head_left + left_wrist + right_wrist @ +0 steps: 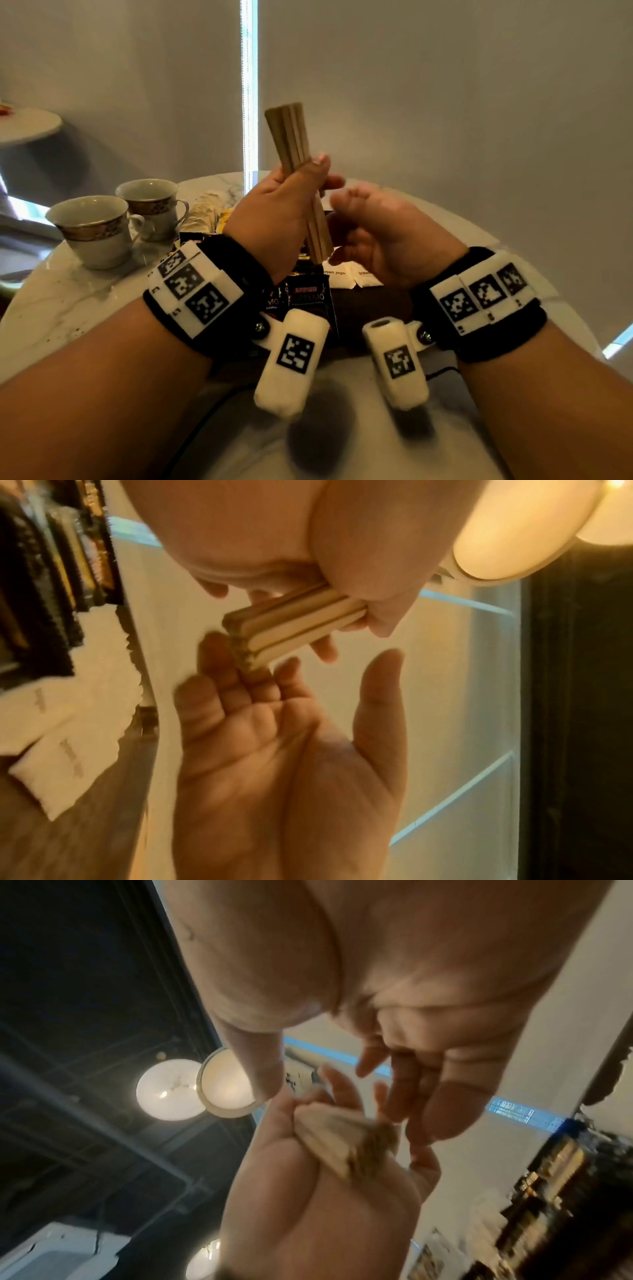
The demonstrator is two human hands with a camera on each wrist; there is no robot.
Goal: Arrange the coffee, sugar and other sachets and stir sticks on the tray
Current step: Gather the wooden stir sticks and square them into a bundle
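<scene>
Gripping a bundle of wooden stir sticks [297, 178] around its middle, the left hand [274, 216] holds it nearly upright above the dark tray [370, 305], thumb pressed across the front. The right hand [383, 233] is beside it, palm turned toward the sticks, fingers relaxed and holding nothing. Black coffee sachets [308, 298] and white brown-sugar sachets [342, 274] lie on the tray beneath. Two teacups [113, 219] stand far left on the marble table [61, 301].
</scene>
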